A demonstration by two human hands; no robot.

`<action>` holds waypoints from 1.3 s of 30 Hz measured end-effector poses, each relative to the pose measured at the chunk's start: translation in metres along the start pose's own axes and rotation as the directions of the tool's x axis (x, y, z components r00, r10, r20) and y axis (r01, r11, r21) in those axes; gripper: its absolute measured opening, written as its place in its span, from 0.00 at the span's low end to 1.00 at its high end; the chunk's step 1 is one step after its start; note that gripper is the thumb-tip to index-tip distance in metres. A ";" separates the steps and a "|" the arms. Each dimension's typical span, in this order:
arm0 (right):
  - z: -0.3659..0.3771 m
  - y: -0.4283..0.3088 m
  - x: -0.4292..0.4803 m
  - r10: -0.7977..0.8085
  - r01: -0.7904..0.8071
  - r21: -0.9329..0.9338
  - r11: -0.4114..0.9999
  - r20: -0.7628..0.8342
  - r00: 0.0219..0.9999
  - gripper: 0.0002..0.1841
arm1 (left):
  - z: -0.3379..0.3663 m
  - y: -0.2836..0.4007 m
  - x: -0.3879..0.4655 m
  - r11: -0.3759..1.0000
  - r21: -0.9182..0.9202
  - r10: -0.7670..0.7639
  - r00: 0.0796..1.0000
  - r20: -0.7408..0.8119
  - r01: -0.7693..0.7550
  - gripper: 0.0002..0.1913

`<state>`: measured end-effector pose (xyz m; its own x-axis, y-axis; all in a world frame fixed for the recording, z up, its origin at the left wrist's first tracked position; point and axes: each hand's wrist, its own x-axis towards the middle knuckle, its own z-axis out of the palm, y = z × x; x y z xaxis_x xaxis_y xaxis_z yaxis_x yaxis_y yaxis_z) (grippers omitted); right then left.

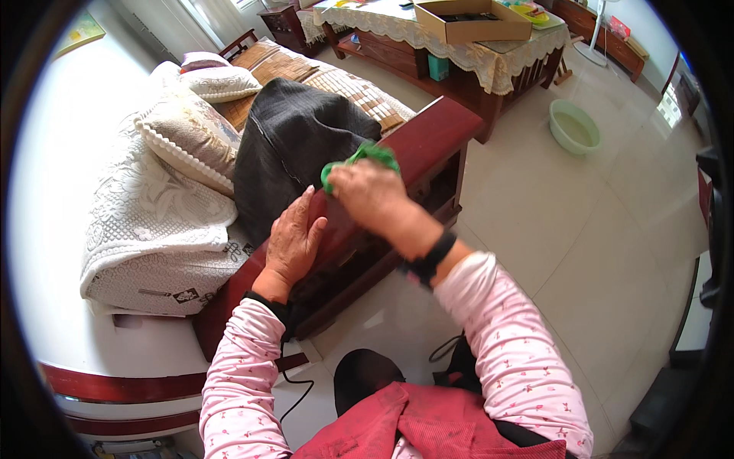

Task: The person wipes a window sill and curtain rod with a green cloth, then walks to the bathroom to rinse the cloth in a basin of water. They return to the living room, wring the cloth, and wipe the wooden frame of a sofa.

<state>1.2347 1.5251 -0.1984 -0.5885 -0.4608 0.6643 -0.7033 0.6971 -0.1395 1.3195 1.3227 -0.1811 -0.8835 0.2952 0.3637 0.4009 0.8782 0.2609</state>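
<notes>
My right hand [370,192] is shut on a green cloth [375,154], pressed against the flat top of a dark red wooden sofa arm [438,123]; the hand is slightly blurred. Nearer to me, my left hand [292,238] rests on the same arm with its palm down, thumb apart from the fingers, holding nothing. Just beyond both hands, a dark grey cloth [298,123] lies draped on the seat against the arm. To its left are a patterned cushion [192,137] with a beaded edge and a white lace cover [160,212].
A pale green basin [575,127] with liquid stands on the tiled floor at the right. Behind the sofa arm is a table with a lace tablecloth [487,60], bearing an open cardboard box [473,31]. A black cable [304,390] hangs beside my left sleeve.
</notes>
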 end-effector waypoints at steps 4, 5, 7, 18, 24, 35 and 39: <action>-0.021 0.098 0.000 0.324 -0.238 -0.430 0.871 0.139 0.936 0.08 | 0.001 -0.003 -0.004 0.995 -0.088 -0.050 0.999 -0.009 0.049 0.32; -0.027 0.133 -0.012 0.260 -0.254 -0.413 0.875 -0.043 0.965 0.11 | 0.001 -0.003 -0.004 0.996 -0.076 -0.047 0.999 -0.007 0.047 0.32; -0.036 0.197 -0.055 0.289 -0.315 -0.206 0.926 -0.149 0.946 0.13 | 0.002 -0.003 -0.004 0.997 -0.063 -0.047 0.999 -0.004 0.046 0.32; -0.021 0.204 -0.178 0.981 -0.208 0.971 0.115 -0.077 0.180 0.18 | -0.001 0.006 0.005 0.999 -0.025 -0.034 0.997 0.074 0.036 0.28; 0.050 0.158 -0.075 0.793 -0.324 0.724 0.608 -0.574 0.205 0.21 | -0.002 0.008 0.008 0.998 -0.021 -0.051 0.993 0.110 0.054 0.28; 0.088 0.137 -0.115 0.889 -0.420 0.784 0.457 -0.391 0.238 0.23 | -0.001 0.012 0.011 0.998 0.001 -0.064 0.983 0.173 0.065 0.28; 0.074 0.124 -0.081 0.788 -0.441 0.656 0.612 -0.548 0.279 0.25 | 0.000 0.016 0.013 0.996 0.029 -0.085 0.977 0.193 0.081 0.29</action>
<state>1.1654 1.6079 -0.3240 -0.5000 0.7223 0.4779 -0.4332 0.2693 -0.8602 1.3139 1.3403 -0.1721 -0.9446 0.2861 0.1607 0.3204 0.9098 0.2639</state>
